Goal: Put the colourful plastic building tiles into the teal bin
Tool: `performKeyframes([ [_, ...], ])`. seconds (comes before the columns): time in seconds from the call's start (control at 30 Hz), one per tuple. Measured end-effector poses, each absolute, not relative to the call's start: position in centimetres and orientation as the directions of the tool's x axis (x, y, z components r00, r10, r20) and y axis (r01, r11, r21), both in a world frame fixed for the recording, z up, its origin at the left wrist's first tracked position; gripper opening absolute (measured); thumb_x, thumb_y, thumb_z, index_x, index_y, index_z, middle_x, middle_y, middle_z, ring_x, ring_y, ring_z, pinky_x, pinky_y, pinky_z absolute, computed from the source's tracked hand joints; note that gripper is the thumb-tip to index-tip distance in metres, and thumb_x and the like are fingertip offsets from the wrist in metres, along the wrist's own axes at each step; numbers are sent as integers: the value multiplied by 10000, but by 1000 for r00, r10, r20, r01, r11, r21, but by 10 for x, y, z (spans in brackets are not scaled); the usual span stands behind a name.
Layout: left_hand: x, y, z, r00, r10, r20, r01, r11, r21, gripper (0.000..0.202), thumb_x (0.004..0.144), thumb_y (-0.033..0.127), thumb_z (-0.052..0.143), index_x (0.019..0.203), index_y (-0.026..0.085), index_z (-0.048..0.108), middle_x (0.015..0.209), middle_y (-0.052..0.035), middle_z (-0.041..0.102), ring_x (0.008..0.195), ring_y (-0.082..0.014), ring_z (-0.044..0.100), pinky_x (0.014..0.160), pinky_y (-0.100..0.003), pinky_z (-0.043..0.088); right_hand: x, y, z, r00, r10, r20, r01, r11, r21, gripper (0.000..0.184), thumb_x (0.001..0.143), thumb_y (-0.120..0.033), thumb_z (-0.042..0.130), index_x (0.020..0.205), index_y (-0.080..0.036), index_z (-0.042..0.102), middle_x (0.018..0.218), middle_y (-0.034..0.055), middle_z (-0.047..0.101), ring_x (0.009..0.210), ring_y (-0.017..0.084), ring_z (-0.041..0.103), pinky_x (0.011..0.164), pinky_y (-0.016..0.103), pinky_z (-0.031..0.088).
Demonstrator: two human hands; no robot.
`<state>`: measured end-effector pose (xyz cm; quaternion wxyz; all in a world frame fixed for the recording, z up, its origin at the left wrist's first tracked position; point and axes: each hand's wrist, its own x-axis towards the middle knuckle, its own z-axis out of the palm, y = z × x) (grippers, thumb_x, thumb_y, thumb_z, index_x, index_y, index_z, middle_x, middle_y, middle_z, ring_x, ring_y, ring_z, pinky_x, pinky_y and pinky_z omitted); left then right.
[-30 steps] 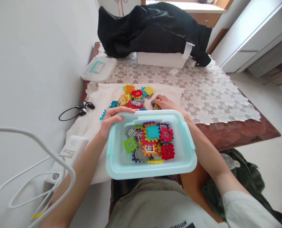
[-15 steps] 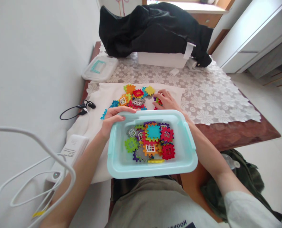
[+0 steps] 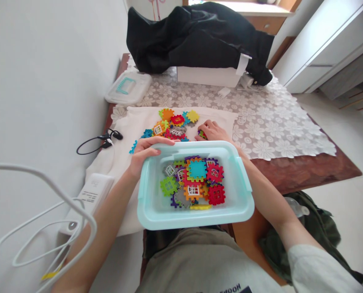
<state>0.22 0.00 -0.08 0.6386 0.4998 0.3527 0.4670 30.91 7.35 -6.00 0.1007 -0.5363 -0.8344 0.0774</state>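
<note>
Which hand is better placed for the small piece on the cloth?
Right, likely: the right hand sits at the small piece on the white cloth; the left hand grips the aqua tray.

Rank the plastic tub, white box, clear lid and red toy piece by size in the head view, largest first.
Plastic tub, though nearest the camera. White box and clear lid: unsure, both far off. Red toy piece, smallest.

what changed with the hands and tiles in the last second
The right hand has shifted slightly right, its fingers staying at a small purple-and-green interlocking tile, which has moved slightly too; a firm grip can't be made out. Nothing was let go. The left hand stays on the rim of the pale turquoise plastic tray, and the tiles inside look unchanged.
</note>
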Motion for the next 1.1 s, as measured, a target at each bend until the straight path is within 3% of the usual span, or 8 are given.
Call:
performKeyframes([
  [0.1, 1, 0, -2, 316, 949, 12, -225, 63, 972, 362, 697, 279, 721, 974, 189, 935, 1099, -114, 896, 997, -321, 843, 841, -347, 661, 309, 73, -60, -417, 909, 25, 882, 411, -231, 452, 1115, -548, 585, 1393, -202, 674, 1423, 206, 612, 1264, 394, 591, 992, 541, 607],
  [0.23, 2, -1, 0, 318, 948, 8, -226, 68, 972, 367, 690, 266, 712, 972, 193, 937, 1106, -110, 897, 1034, -339, 843, 871, -371, 664, 310, 75, -62, -420, 907, 16, 883, 413, -222, 403, 1123, -501, 569, 1363, -199, 686, 1419, 208, 614, 1252, 394, 598, 937, 522, 608],
  [0.5, 4, -2, 3, 301, 953, -22, -232, 96, 968, 388, 670, 248, 709, 973, 173, 940, 1106, -123, 896, 1041, -336, 840, 875, -360, 658, 312, 81, -68, -415, 883, 219, 806, 468, -363, 322, 1107, -423, 598, 1337, -236, 723, 1368, 154, 653, 1286, 338, 608, 1121, 497, 541],
  [0.6, 3, -2, 2, 315, 949, -2, -244, 83, 966, 376, 678, 255, 710, 967, 191, 942, 1077, -104, 900, 1081, -342, 841, 906, -361, 660, 307, 79, -70, -473, 845, 249, 735, 534, -417, 334, 1119, -467, 601, 1347, -253, 718, 1390, 134, 649, 1307, 310, 615, 1143, 465, 532],
  [0.83, 4, -1, 1, 324, 946, 17, -241, 65, 968, 365, 691, 262, 712, 970, 205, 941, 1091, -91, 900, 1043, -327, 845, 893, -358, 666, 305, 76, -74, -571, 815, 92, 754, 566, -332, 317, 1071, -456, 684, 1332, -280, 725, 1407, 135, 649, 1253, 330, 581, 1028, 457, 548],
  [1.0, 4, -1, 2, 311, 950, 13, -231, 62, 971, 346, 692, 287, 720, 949, 201, 936, 1070, -100, 899, 989, -326, 848, 845, -359, 674, 309, 82, -74, -559, 823, 103, 757, 557, -342, 340, 1093, -539, 643, 1290, -279, 737, 1405, 128, 654, 1298, 324, 565, 1069, 455, 545],
  [1.1, 4, -1, 3, 294, 956, 4, -230, 67, 971, 350, 679, 277, 724, 941, 172, 931, 1064, -120, 897, 969, -328, 849, 824, -354, 671, 309, 84, -73, -528, 837, 143, 769, 543, -338, 325, 1118, -501, 587, 1294, -277, 743, 1402, 130, 660, 1315, 324, 554, 1108, 474, 541],
])
